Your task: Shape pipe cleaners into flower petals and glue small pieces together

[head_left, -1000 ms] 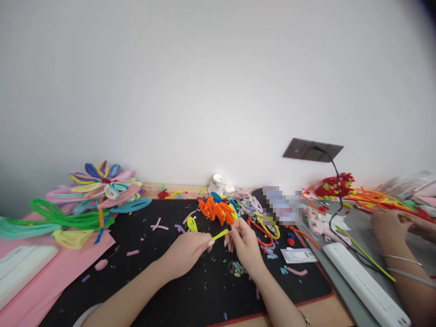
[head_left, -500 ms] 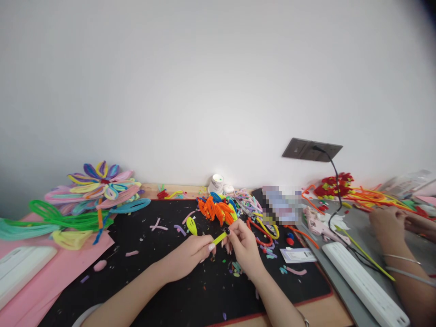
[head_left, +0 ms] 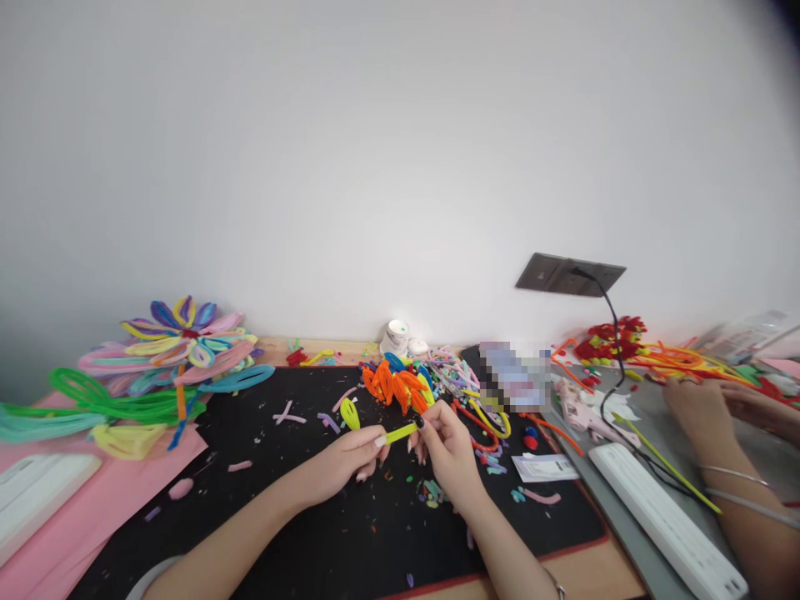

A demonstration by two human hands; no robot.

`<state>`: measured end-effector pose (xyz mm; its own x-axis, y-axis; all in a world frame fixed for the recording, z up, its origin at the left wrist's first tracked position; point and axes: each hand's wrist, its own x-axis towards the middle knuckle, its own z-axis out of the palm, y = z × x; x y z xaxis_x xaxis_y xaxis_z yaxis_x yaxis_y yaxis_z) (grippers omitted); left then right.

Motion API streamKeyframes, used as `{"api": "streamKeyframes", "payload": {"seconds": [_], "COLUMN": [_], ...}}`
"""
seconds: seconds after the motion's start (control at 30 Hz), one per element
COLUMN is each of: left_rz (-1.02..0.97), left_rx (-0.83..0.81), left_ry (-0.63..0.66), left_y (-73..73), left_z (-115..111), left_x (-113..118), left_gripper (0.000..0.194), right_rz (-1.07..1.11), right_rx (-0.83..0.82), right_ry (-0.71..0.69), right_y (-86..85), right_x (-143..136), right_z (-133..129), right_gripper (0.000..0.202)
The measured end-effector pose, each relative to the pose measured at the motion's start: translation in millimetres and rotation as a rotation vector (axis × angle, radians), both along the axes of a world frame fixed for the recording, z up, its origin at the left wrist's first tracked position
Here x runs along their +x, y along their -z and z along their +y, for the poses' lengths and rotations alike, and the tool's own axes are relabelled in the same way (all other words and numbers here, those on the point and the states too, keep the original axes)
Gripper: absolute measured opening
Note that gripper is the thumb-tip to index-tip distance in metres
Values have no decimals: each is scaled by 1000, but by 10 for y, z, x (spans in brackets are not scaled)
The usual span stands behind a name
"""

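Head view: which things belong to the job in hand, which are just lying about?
In the job: yellow-green strip, held by left hand and right hand; maybe orange loops.
Apparently lying about: crossed pink strips, white cup, flat packet.

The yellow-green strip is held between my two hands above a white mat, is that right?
Not quite: the mat is black, not white, as the head view shows. The yellow-green strip is indeed held between your left hand and right hand above it.
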<state>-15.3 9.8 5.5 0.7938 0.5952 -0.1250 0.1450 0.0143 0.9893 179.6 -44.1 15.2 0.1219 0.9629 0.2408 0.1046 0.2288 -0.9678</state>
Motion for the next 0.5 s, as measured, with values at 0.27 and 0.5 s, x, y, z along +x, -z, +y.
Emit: {"api": "streamKeyframes", "payload": {"seconds": [0.27, 0.5], "left_rz": [-62, -116], "left_rx": [-194, -410], "left_ry": [24, 62], "left_y": [-49, -52], "left_z": [22, 19], "left_x": [-10, -25], "left_gripper": [45, 51], "right_rz": [-5, -3], "right_rx": [-5, -9], "right_ry": [9, 6], "right_y": [-15, -21], "right_x": [-5, -5], "right_z": [-2, -10], "right_gripper": [38, 39]}}
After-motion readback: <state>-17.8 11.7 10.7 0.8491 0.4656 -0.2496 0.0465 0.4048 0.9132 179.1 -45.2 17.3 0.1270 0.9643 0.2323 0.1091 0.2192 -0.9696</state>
